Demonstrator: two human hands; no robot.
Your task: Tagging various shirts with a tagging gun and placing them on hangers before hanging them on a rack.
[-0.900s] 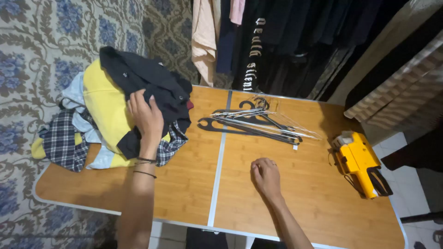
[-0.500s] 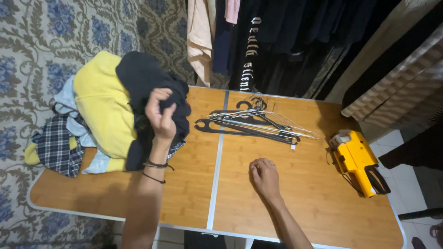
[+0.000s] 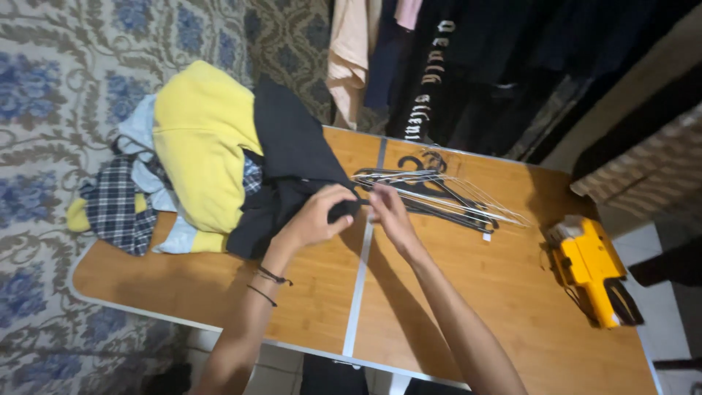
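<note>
Patterned blue and cream carpet is showing around the wooden folding bench [image 3: 219, 292], and dark clothes are hanging along the far edge. You are working at the heap of clothes at the bench's left end, where a black garment [image 3: 289, 172] is lying draped over a yellow sweatshirt [image 3: 197, 150] and a checked shirt [image 3: 117, 208].

Your left hand [image 3: 318, 216] is reaching forward with the wrist bent, its fingers closed around the black garment's near corner. Your right hand [image 3: 387, 212] is stretching in from the right, its fingers pinching the same edge just beside the left; both forearms are slanting in toward the bench's centre seam.

To handle this well, keep both grips on the one edge and draw the fabric level, so the garment is coming free of the heap without dragging the sweatshirt along. A bundle of wire hangers [image 3: 439, 194] is lying just beyond your right hand, and a yellow tool [image 3: 589, 267] is sitting well apart at the right end.
</note>
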